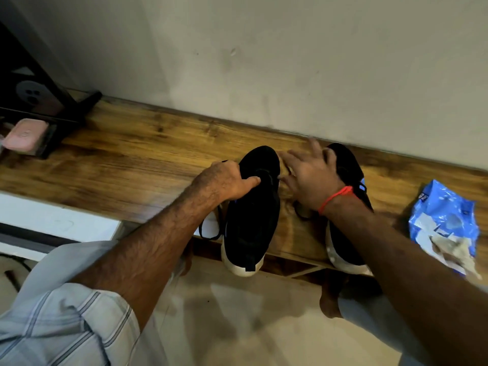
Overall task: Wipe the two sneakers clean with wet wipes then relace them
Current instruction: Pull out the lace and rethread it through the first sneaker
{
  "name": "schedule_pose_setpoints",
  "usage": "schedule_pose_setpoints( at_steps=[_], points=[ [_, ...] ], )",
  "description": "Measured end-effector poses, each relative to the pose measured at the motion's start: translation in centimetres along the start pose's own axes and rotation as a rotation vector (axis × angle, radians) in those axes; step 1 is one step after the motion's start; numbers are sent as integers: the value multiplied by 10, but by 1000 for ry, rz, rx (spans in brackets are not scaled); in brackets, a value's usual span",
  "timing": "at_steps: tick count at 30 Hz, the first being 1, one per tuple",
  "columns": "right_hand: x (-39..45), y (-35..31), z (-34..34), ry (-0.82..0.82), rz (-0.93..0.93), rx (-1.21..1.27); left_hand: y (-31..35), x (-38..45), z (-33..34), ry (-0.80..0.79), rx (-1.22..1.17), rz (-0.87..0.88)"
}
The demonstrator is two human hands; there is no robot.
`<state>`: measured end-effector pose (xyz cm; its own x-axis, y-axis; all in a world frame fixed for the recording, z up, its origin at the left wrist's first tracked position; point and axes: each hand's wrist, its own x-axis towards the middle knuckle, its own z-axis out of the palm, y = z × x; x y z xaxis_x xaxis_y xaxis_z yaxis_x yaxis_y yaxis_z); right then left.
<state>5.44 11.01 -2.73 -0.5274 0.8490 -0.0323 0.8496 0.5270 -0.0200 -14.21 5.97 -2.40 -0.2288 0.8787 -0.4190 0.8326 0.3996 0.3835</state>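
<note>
Two black sneakers on wooden bench (132, 154), left hand (224, 180) gripping left sneaker (253, 207), right hand (309, 175) fingers spread beside right sneaker (346, 167), blue wipes pack (446, 207) at far right

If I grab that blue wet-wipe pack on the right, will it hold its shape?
Probably not: the crinkled blue plastic wet-wipe pack looks soft and partly collapsed, so it should flop. Likely light. Used wipes lying loose at its near end may slide off.

The left hand (227, 180) grips a black sneaker (252, 212) on the bench (126, 154). The right hand (311, 178), fingers spread, hovers between it and a second sneaker (346, 165). A wipes pack (446, 223) lies right of both hands.
</note>
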Motion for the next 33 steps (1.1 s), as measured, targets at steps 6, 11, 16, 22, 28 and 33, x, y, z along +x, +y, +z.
schedule_pose_setpoints(
  at_steps=[6, 11, 16, 22, 28, 33],
  points=[
    [6, 10, 7, 9, 112, -142, -2, -1, 2, 31, 4, -5],
    [8, 53, -7, -65, 446, -197, -1, -2, 1, 20, -4, 2],
    [-2, 0, -5, -34, 46, -49, -1, 1, 3, 16, -5, -5],
    [2, 16, -8, -11, 210, -136, -1, -2, 2, 8, 0, -10],
    [4, 34, -14, 19, 155, 53, 0, -3, 0, -5, 23, -9],
    [0, -7, 3, -49, -46, -39, 0, -2, 4, 35, 50, -15]
  ],
)
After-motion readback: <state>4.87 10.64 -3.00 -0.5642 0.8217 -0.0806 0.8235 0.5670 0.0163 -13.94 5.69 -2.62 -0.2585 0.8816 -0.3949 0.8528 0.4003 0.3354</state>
